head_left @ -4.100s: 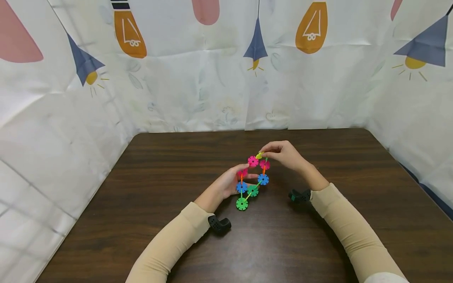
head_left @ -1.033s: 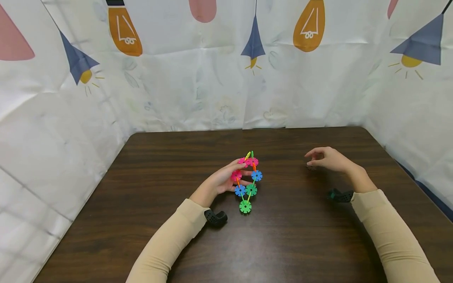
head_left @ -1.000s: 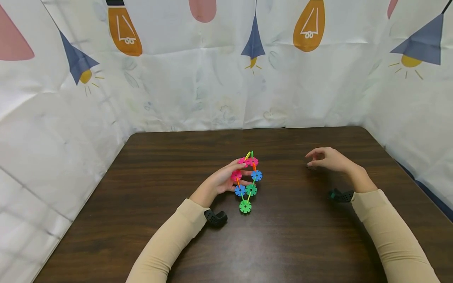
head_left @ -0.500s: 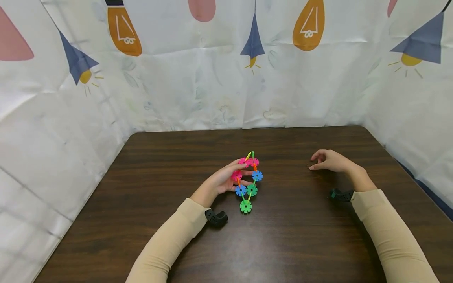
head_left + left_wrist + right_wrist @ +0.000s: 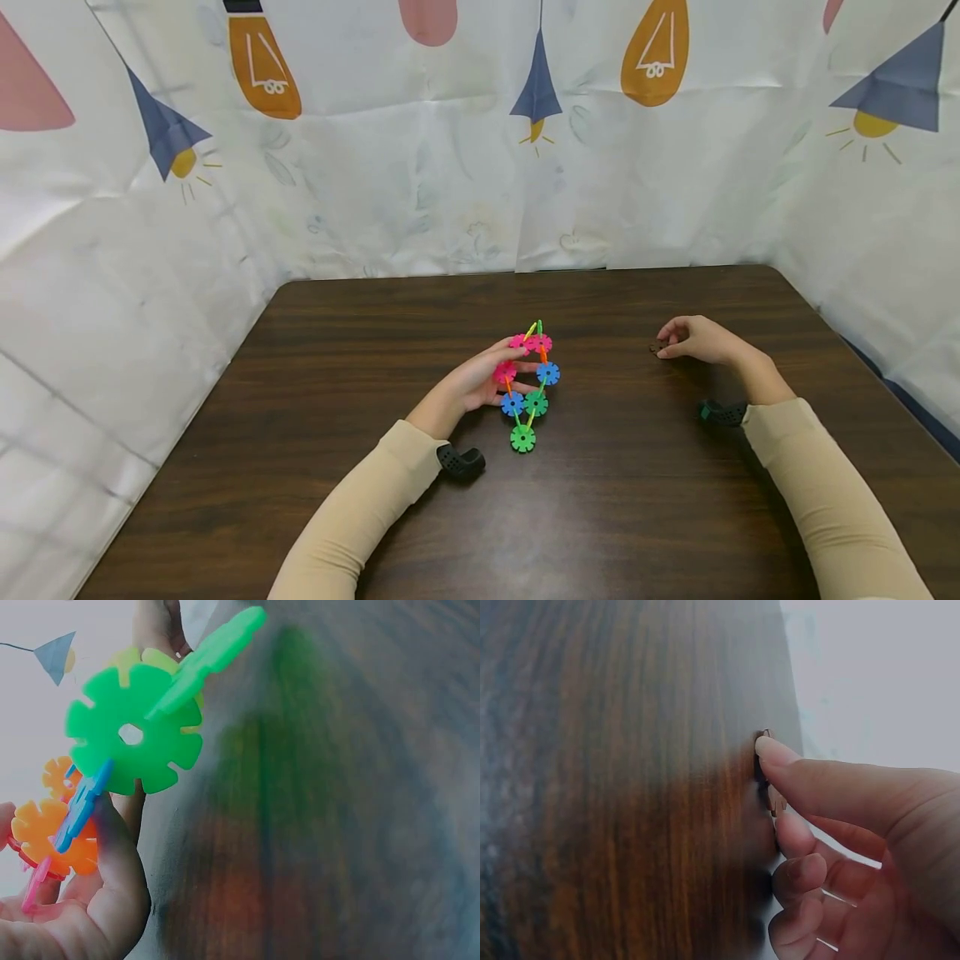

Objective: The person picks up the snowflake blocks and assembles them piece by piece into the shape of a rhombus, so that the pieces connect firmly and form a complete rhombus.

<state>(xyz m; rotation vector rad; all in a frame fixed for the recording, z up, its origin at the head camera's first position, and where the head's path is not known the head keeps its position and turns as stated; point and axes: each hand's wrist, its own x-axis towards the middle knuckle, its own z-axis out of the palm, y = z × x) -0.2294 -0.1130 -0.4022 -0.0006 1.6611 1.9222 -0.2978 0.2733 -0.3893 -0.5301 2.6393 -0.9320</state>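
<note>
My left hand holds up a loop of plastic interlocking notched discs over the middle of the table, thumb across a pink disc near the top. Pink, orange, blue, green and yellow discs slot into one another at right angles. In the left wrist view a large green disc is nearest, with an orange disc by the fingers. At the right, my right hand is low at the tabletop. Its thumb and forefinger pinch a small brown notched disc, mostly hidden by the fingers in the right wrist view.
The dark wood-grain table ends at a rounded back edge. White cloth printed with lamps and bulbs hangs behind it and at both sides. A black band is on the left wrist, another band on the right.
The right hand has left the top of the disc loop, moved right to the table and closed its thumb and forefinger on the brown disc. The left hand has stayed nearly still.
</note>
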